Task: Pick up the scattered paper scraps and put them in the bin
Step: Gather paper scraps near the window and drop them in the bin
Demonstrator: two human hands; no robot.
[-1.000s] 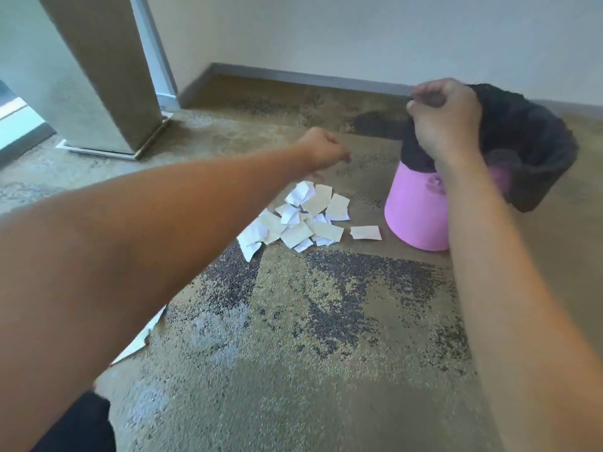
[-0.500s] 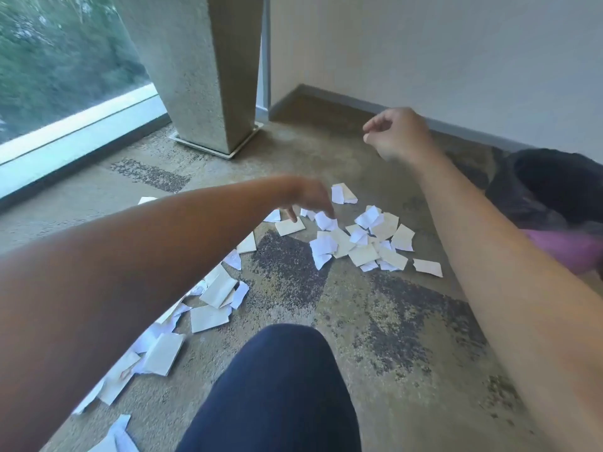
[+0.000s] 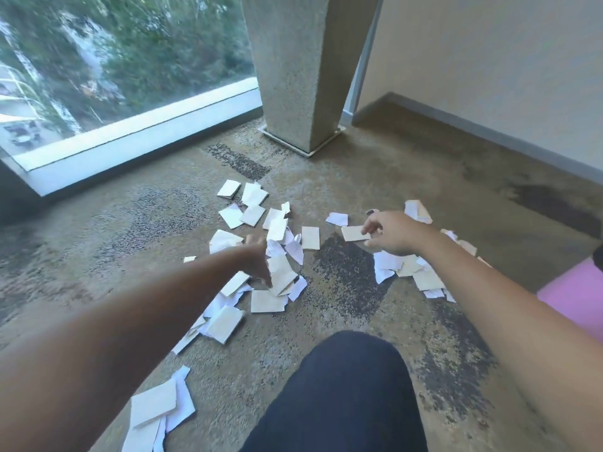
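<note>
Pink bin (image 3: 574, 301) sits at right edge, within reach for dumping. Right hand (image 3: 393, 233) pinches a cream scrap (image 3: 354, 233) mid-frame; left hand (image 3: 257, 262) reaches fingers-down into the central paper scraps (image 3: 277, 256), grip unclear. Most scraps remain on carpet (image 3: 424, 177).

From my seat the paper scraps (image 3: 266, 301) look matt, some cream, some white (a few creased). The floor (image 3: 342, 197) is rough, speckled carpet, the pillar (image 3: 290, 76) coarse and grainy. The pink bin (image 3: 577, 298) looks like smooth plastic.
</note>
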